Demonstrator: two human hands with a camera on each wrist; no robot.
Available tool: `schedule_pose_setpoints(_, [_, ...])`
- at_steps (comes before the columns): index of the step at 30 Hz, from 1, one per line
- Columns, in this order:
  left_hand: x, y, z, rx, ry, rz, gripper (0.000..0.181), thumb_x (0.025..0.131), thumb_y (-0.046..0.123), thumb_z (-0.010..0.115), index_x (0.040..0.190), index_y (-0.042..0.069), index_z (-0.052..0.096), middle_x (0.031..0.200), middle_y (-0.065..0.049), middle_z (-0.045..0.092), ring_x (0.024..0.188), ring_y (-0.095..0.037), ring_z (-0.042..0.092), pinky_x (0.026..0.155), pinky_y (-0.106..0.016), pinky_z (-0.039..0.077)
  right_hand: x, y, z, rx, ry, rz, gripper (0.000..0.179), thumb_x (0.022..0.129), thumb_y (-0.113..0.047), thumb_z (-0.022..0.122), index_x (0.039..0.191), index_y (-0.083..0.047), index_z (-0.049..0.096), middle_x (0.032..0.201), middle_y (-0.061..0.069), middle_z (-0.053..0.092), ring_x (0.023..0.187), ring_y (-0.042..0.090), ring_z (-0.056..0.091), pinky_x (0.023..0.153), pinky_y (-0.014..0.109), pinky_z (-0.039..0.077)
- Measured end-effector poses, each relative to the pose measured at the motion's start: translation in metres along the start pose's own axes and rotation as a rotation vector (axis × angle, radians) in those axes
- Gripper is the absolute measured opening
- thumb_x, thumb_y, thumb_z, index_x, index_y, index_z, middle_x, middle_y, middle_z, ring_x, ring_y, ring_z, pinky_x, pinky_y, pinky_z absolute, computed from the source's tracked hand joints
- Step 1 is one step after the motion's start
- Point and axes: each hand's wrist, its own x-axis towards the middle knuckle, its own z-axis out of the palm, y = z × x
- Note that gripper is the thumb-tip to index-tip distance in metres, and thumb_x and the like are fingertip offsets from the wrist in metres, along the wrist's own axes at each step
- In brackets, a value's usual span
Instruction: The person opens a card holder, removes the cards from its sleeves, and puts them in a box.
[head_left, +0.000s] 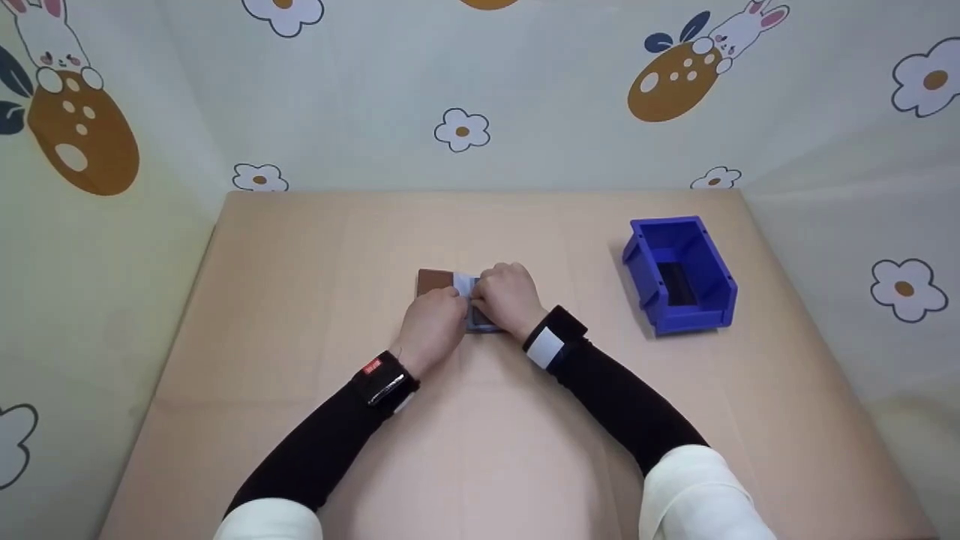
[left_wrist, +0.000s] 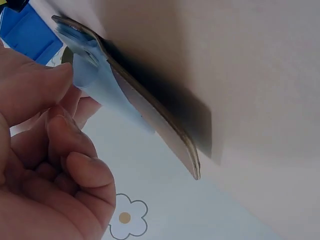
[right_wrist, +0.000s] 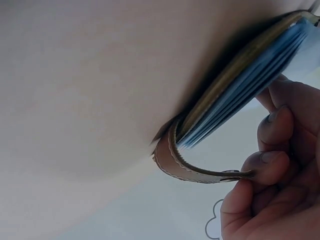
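Observation:
A brown leather card holder point(head_left: 435, 280) lies opened out on the table, with bluish clear plastic sleeves point(right_wrist: 245, 85) stacked inside. My right hand point(head_left: 512, 294) pinches the end of the holder's curved strap point(right_wrist: 187, 171) between thumb and fingers, a small metal snap close to the fingertips. From the near left, my left hand point(head_left: 435, 326) has its thumb and curled fingers at the edge of a raised sleeve point(left_wrist: 102, 92). In the head view both hands meet over the middle of the holder and hide part of it.
A blue plastic bin point(head_left: 694, 319) with a dark patch on its floor stands on the right side of the table point(head_left: 300, 315). Patterned cloth walls point(head_left: 360, 105) rise along the table's back and sides. Wide bands with small cameras point(head_left: 386, 382) sit on both wrists.

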Motion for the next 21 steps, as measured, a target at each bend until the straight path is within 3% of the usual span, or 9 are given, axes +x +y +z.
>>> schedule_pose_setpoints(7, [0.0008,-0.0004,0.003,0.085,0.021,0.072,0.012,0.085,0.0,0.065,0.074,0.002,0.065,0.075,-0.01,0.061,0.067,-0.029,0.062,0.058,-0.044,0.049,0.0,0.0003,0.0007,0.007,0.0,0.003,0.008,0.079,-0.022,0.08,0.072,-0.018,0.078,0.072,0.003,0.066,0.069,0.025,0.057,0.064,0.041,0.043])
schedule_pose_setpoints(13, [0.0001,-0.0015,0.0036,0.1,0.073,0.139,0.014,0.083,-0.002,0.065,0.07,0.003,0.064,0.072,-0.008,0.059,0.063,-0.026,0.059,0.057,-0.041,0.047,-0.0002,-0.0007,-0.0002,0.007,-0.017,0.021,0.01,0.079,-0.025,0.08,0.073,-0.017,0.078,0.072,0.002,0.065,0.07,0.024,0.057,0.064,0.039,0.041])
schedule_pose_setpoints(21, [-0.0002,-0.0038,0.0053,0.104,0.107,0.184,0.012,0.081,-0.004,0.065,0.071,0.004,0.065,0.072,-0.007,0.059,0.063,-0.025,0.058,0.056,-0.041,0.046,-0.0003,0.0011,0.0005,0.023,0.007,0.002,0.01,0.077,-0.024,0.08,0.07,-0.018,0.078,0.07,0.002,0.065,0.068,0.024,0.056,0.063,0.04,0.041])
